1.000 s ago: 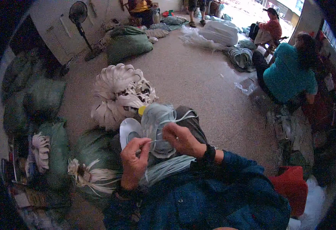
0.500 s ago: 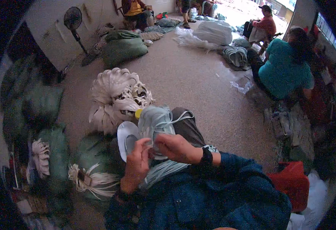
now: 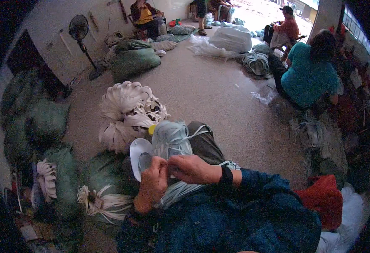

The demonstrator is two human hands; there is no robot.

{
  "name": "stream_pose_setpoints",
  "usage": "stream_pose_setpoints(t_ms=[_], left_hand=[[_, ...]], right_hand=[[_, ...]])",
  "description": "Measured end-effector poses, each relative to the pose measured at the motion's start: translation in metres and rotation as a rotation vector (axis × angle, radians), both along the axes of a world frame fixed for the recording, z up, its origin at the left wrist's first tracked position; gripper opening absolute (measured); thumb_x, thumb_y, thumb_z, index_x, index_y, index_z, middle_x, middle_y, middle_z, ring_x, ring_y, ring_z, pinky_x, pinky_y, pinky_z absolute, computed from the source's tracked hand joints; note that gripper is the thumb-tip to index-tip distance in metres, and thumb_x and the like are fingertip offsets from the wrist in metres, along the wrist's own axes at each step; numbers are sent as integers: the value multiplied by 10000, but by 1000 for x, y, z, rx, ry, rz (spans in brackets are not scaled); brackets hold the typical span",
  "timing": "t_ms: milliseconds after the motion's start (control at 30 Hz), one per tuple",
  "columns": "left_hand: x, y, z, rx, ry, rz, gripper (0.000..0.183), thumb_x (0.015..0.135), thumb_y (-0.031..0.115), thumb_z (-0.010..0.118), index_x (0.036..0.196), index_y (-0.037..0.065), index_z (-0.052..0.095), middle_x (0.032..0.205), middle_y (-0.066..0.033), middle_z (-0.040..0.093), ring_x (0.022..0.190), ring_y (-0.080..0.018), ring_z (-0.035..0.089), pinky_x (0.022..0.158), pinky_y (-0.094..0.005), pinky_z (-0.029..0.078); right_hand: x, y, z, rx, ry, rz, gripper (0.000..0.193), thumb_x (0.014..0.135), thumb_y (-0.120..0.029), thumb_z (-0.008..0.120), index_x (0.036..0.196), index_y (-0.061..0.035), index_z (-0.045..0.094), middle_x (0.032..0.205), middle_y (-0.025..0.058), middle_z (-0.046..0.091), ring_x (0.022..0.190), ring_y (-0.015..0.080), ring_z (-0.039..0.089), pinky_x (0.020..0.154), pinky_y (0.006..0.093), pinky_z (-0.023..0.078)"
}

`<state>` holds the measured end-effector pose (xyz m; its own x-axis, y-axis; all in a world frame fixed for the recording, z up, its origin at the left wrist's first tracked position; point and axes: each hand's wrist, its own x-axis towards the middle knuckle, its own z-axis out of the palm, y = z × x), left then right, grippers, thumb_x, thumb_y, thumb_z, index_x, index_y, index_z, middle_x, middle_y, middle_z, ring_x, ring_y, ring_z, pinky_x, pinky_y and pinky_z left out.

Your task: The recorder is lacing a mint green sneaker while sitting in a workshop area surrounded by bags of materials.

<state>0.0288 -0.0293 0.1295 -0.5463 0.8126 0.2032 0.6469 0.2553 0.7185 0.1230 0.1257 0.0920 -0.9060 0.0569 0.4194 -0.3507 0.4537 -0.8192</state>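
My left hand and my right hand meet above my lap, fingertips pinched almost against each other. Whatever they hold is too small or hidden to make out. Just beyond them, a bundle of pale grey-green straps lies over my leg, with loose thin ends trailing right. More pale strips spread below my right wrist. To the left of the bundle, beside my left hand, is a white oval piece with a grey inner part. A small yellow round thing shows behind it.
A large heap of cream straps sits on the floor ahead. Green sacks and a tied cream bundle are at left. A standing fan, a seated person in teal and a red thing surround the area.
My two hands have come together, closing the small gap between their fingertips. The whole view has tilted slightly; the strap bundle stays on my leg.
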Motion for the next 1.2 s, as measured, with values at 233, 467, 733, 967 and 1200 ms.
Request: stream_pose_setpoints(t_ms=[233,467,733,967,1200], left_hand=[[-14,18,-27,261,-304,22,276,891,176,631,1088,17,520,937,-158,620,865,-312,624,787,-380,484],[-42,62,-150,-100,233,281,973,701,461,747,1374,-91,313,1429,-292,347,1333,-437,320,1066,-526,297],[-32,75,-158,-247,198,319,984,773,521,666,1417,-89,241,1494,-295,233,1376,-453,247,1070,-617,247],[-32,74,-159,-278,175,335,997,768,517,668,1431,-83,226,1504,-285,222,1396,-450,205,1075,-634,226],[-33,68,-160,-150,224,314,1028,759,502,696,1455,-58,186,1512,-272,209,1408,-429,193,1081,-629,204]], right_hand=[[12,30,18,39,-98,-45,123,887,-54,598,996,-18,555,782,142,574,734,256,619,653,351,483],[6,42,21,-406,-123,77,129,976,-107,520,1044,-1,547,854,50,611,798,128,593,723,284,499],[65,53,126,-390,-100,-82,145,935,-102,567,1037,1,568,853,69,622,712,124,559,641,253,463],[150,80,208,-61,-22,-218,116,912,-130,573,955,-23,569,859,101,634,694,152,579,624,258,466],[197,108,204,292,-91,-450,108,899,-154,581,929,-50,578,878,97,647,722,176,606,642,282,488]])
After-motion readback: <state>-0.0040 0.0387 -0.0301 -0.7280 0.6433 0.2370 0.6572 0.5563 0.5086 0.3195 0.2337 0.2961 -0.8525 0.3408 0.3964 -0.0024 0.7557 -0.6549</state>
